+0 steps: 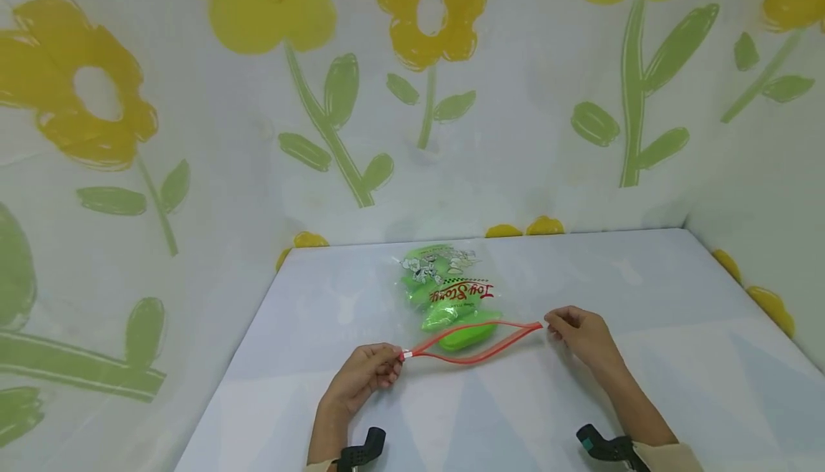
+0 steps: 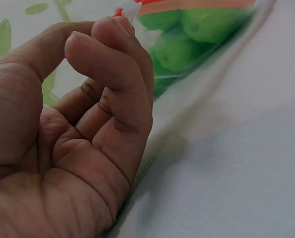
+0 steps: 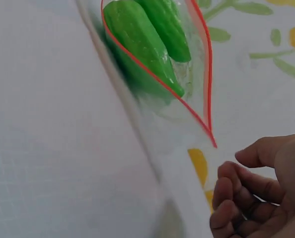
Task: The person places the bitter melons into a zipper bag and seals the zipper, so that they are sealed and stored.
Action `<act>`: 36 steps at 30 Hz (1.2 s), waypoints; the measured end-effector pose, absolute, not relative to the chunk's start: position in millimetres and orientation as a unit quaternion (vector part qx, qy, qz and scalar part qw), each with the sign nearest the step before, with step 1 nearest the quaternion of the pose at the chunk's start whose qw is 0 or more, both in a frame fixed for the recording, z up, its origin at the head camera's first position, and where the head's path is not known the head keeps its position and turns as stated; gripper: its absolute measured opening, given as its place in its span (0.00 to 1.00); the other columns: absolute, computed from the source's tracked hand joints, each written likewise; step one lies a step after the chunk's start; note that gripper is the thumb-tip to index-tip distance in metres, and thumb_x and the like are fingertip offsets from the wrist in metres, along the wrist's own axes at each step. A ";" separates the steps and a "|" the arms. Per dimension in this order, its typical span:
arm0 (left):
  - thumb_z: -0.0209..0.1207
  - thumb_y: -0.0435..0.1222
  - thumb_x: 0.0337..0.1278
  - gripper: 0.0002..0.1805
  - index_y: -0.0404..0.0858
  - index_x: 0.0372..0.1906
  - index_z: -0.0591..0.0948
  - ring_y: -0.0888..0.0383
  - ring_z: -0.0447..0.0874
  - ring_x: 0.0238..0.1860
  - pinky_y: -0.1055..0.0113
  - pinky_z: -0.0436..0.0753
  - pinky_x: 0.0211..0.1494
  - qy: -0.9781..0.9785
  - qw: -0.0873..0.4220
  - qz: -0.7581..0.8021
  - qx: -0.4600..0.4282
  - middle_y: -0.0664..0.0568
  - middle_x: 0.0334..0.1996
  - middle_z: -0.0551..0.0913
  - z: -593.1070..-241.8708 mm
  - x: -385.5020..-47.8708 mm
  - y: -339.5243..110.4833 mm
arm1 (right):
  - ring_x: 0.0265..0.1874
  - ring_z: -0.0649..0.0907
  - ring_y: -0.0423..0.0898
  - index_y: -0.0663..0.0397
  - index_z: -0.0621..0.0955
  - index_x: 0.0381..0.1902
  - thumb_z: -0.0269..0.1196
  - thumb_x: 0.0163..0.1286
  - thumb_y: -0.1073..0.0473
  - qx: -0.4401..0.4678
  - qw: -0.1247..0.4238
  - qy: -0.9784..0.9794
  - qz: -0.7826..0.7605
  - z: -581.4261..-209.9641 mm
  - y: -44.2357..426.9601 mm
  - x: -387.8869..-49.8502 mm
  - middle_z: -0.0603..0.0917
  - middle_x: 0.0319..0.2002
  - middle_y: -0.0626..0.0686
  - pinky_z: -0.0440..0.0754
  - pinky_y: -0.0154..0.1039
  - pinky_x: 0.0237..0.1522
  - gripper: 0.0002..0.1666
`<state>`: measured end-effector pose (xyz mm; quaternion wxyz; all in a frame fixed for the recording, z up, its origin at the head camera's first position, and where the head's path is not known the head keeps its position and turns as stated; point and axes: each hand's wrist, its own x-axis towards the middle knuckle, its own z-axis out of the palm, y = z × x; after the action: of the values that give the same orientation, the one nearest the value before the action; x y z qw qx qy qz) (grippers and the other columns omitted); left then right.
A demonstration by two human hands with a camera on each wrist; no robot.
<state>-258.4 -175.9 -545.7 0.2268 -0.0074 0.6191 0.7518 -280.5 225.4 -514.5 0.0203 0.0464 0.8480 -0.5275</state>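
A clear zip bag (image 1: 460, 291) with a red-edged mouth and "Toy Story" print lies on the table. Its red zip (image 1: 473, 360) gapes toward the person, spread into a leaf shape. Inside are several glossy green pepper-shaped things (image 3: 137, 42). My left hand (image 1: 366, 375) pinches the zip's left end, where a white slider (image 2: 131, 9) sits, between thumb and fingers. Close to the zip's right end is my right hand (image 1: 585, 337); in the right wrist view a small gap separates its loosely bent fingers (image 3: 224, 191) from the red tip.
The white table (image 1: 290, 415) has pale blue patterning and meets a flower-printed wall (image 1: 503, 135) behind the bag. Similar printed walls rise at the left and right. A black wrist mount (image 1: 364, 450) is on the left forearm, another mount (image 1: 609, 449) on the right.
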 end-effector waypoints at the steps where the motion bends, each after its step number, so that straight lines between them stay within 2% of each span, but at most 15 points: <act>1: 0.62 0.39 0.66 0.11 0.34 0.39 0.84 0.62 0.75 0.25 0.74 0.72 0.26 0.615 0.228 0.755 -0.007 0.52 0.26 0.82 -546.0 -258.3 -174.9 | 0.33 0.82 0.47 0.62 0.83 0.48 0.61 0.74 0.51 0.039 -0.014 0.861 -0.506 -510.4 224.1 -278.9 0.85 0.36 0.56 0.79 0.39 0.29 0.18; 3: 0.63 0.38 0.65 0.10 0.34 0.38 0.84 0.61 0.75 0.24 0.74 0.72 0.26 0.608 0.228 0.760 -0.009 0.51 0.26 0.82 -546.1 -258.0 -173.4 | 0.35 0.82 0.47 0.60 0.83 0.47 0.62 0.74 0.51 0.015 -0.080 0.878 -0.471 -501.3 218.4 -275.1 0.86 0.37 0.55 0.79 0.40 0.28 0.17; 6: 0.63 0.37 0.65 0.09 0.33 0.37 0.84 0.61 0.75 0.24 0.74 0.72 0.25 0.602 0.226 0.766 -0.008 0.51 0.26 0.81 -546.0 -257.9 -171.7 | 0.33 0.80 0.45 0.57 0.84 0.44 0.65 0.72 0.57 -0.047 -0.164 0.875 -0.452 -485.8 201.9 -269.4 0.85 0.35 0.53 0.78 0.37 0.29 0.10; 9: 0.63 0.37 0.66 0.08 0.34 0.36 0.84 0.61 0.75 0.24 0.74 0.72 0.25 0.601 0.225 0.767 -0.004 0.52 0.26 0.81 -545.8 -258.3 -171.7 | 0.31 0.78 0.42 0.55 0.85 0.41 0.68 0.67 0.64 -0.133 -0.221 0.862 -0.437 -474.6 180.8 -265.5 0.83 0.32 0.46 0.77 0.33 0.30 0.05; 11: 0.62 0.37 0.66 0.09 0.35 0.36 0.84 0.62 0.74 0.24 0.74 0.72 0.25 0.602 0.229 0.765 0.002 0.52 0.25 0.81 -545.3 -258.7 -171.2 | 0.31 0.77 0.39 0.53 0.85 0.40 0.69 0.63 0.68 -0.188 -0.242 0.853 -0.422 -470.1 166.9 -264.1 0.81 0.33 0.42 0.77 0.32 0.32 0.08; 13: 0.62 0.38 0.66 0.09 0.35 0.35 0.83 0.62 0.74 0.23 0.73 0.72 0.25 0.604 0.237 0.761 0.005 0.52 0.25 0.80 -545.4 -259.1 -171.1 | 0.32 0.77 0.38 0.52 0.85 0.40 0.71 0.61 0.69 -0.232 -0.248 0.847 -0.409 -469.2 153.2 -262.8 0.80 0.34 0.40 0.78 0.33 0.32 0.11; 17: 0.63 0.39 0.66 0.09 0.36 0.35 0.83 0.62 0.73 0.23 0.73 0.72 0.25 0.609 0.249 0.753 0.009 0.52 0.25 0.80 -545.2 -257.9 -171.6 | 0.35 0.79 0.38 0.53 0.86 0.41 0.75 0.57 0.68 -0.294 -0.232 0.840 -0.392 -472.0 124.9 -259.3 0.79 0.36 0.41 0.81 0.35 0.34 0.14; 24: 0.62 0.37 0.66 0.08 0.36 0.34 0.84 0.63 0.73 0.23 0.73 0.73 0.25 0.614 0.232 0.754 0.012 0.53 0.24 0.80 -546.3 -258.0 -172.6 | 0.41 0.77 0.42 0.50 0.87 0.38 0.79 0.51 0.65 -0.383 -0.255 0.816 -0.351 -480.7 81.9 -259.1 0.79 0.37 0.44 0.78 0.36 0.42 0.16; 27: 0.62 0.38 0.66 0.09 0.36 0.34 0.83 0.63 0.73 0.23 0.73 0.72 0.25 0.614 0.230 0.755 0.014 0.53 0.24 0.80 -548.9 -258.4 -172.0 | 0.40 0.77 0.42 0.50 0.87 0.37 0.78 0.51 0.65 -0.407 -0.256 0.803 -0.352 -481.6 67.6 -259.4 0.79 0.37 0.45 0.77 0.35 0.42 0.15; 36: 0.61 0.38 0.67 0.08 0.38 0.34 0.84 0.61 0.73 0.24 0.72 0.72 0.26 0.623 0.221 0.750 0.027 0.53 0.25 0.79 -548.0 -258.2 -175.5 | 0.36 0.75 0.40 0.50 0.87 0.35 0.76 0.57 0.59 -0.445 -0.208 0.820 -0.294 -475.2 37.3 -264.3 0.78 0.34 0.44 0.75 0.38 0.41 0.09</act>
<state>-258.2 -175.5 -548.0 0.2210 0.0270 0.6229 0.7500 -264.3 37.3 -475.2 -0.2081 -0.4447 0.8200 -0.2943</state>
